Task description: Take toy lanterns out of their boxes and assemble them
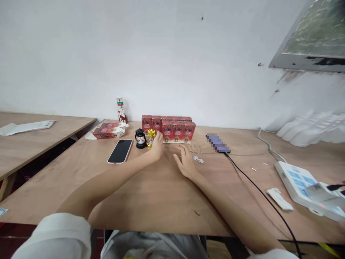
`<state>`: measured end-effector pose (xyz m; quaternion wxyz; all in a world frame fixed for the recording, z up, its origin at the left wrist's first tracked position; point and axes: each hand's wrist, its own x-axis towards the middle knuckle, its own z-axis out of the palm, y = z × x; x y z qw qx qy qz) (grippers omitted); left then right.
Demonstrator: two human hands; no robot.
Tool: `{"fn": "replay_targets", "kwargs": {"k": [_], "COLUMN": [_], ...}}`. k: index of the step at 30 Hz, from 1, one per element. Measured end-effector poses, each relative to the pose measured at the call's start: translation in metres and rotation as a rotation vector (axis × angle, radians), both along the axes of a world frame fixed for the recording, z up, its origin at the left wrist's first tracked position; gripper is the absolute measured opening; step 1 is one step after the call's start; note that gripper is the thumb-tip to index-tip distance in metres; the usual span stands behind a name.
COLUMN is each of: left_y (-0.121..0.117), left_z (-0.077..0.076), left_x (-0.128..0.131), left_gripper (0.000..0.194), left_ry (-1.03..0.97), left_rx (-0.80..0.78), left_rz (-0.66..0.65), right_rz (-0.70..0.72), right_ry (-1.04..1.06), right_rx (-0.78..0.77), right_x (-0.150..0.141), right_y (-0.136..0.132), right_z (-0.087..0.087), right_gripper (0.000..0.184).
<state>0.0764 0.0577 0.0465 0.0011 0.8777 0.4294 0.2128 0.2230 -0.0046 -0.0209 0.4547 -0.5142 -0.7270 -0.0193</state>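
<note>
At the row's right side, my left hand [157, 147] is closed against a small gold lantern [150, 136], covering part of its lower right side. Just left of it a matching black lantern [140, 139] stands upright on the table. My right hand [186, 163] rests low over the table, fingers apart and holding nothing. Its fingertips are in front of red printed boxes [178, 132], which stand side by side in two rows. Small white pieces [198, 159] and several thin metal bits [196, 149] lie right of that hand.
A phone [120, 151] lies to the left, with opened red cartons [108, 131] and a bottle [122, 112] behind it. Rightward are a pixelated purple device [217, 143] on a black cable [258, 185], a white power strip [304, 187] and crumpled white material [279, 199]. A wall closes the back.
</note>
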Motion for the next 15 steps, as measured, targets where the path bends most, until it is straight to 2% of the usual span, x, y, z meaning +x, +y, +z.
{"fn": "replay_targets", "kwargs": {"k": [2,4,6,8,11,15], "left_y": [-0.035,-0.075,-0.114,-0.146,-0.173,-0.185], "left_z": [0.007,0.006,-0.002,-0.016,-0.038,-0.053], "left_x": [-0.006,-0.012,-0.015,-0.012,0.002,0.024], "left_gripper": [0.043,0.037,0.036,0.037,0.039,0.034], "left_ry": [0.152,0.298,0.318,0.238,0.128,0.077], "left_rx": [0.092,0.173,0.208,0.235,0.261,0.328], "left_rz": [-0.029,-0.114,-0.266,-0.458,-0.639,-0.776], "right_rz": [-0.013,-0.045,-0.075,-0.089,-0.095,-0.107], "right_ry": [0.019,0.056,0.086,0.1,0.104,0.116], "right_rx": [0.087,0.146,0.177,0.196,0.219,0.247], "right_x": [0.005,0.009,0.011,0.011,0.01,0.01], "right_y": [-0.002,0.0,0.003,0.005,0.006,0.006], "right_z": [0.002,0.002,0.002,0.002,0.003,0.004], "right_gripper": [0.03,0.027,0.025,0.023,0.021,0.02]}}
